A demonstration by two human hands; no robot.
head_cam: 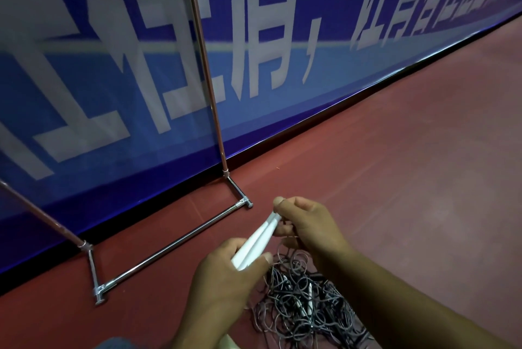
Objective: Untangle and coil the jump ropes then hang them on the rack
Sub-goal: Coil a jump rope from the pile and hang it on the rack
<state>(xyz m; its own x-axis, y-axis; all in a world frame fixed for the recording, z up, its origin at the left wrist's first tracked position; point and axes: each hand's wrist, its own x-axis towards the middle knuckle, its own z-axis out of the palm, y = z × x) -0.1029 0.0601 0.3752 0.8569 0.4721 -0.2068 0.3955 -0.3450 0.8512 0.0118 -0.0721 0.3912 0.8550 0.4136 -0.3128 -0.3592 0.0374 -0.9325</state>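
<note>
Fingers [261, 259] of the left hand [223, 275] are curled round the lower-left ends of the two white handles [255, 241], clamping them side by side as one bundle. The right hand [310, 224] pinches the upper-right ends between thumb and curled fingers, just above centre-bottom of the frame. A thin dark cord shows under this hand, so this is probably the end where the cord leaves the handles.

Holding both handles parallel fixes the two ends of one rope. This would let its cord be drawn free and coiled from a known start.

The tangle of ropes [305, 303] lies on the red floor [409, 165] at lower centre, directly below the hands. It is a dense heap of dark loops with further pale handles buried in it. Untangling is judged to be at an early stage.

The rack [175, 244] stands at left, near the hands, against the blue banner [113, 80]. Only its base bar, feet and two uprights show. The hanging rail is out of view.
</note>
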